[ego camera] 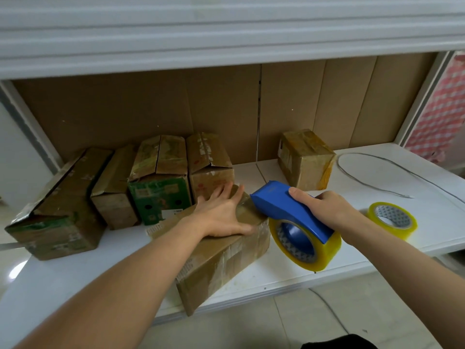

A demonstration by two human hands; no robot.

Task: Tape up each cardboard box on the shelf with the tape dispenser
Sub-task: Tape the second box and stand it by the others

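White shelf (314,268), cardboard backing (151,104), taped boxes (156,182)

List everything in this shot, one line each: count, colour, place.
Front box: one, brown, front of shelf under the left hand.
Row of boxes: four, brown, one with green print, back left.
Small box: one, brown with yellowish tape, back right.
Tape dispenser: one, blue with a yellow roll, at the front box's right end.
Spare tape roll: one, yellow, right on shelf.
Cable: one, grey, looped far right.
Shelf: one, white.
Left hand: flat on the front box.
Right hand: gripping the dispenser.
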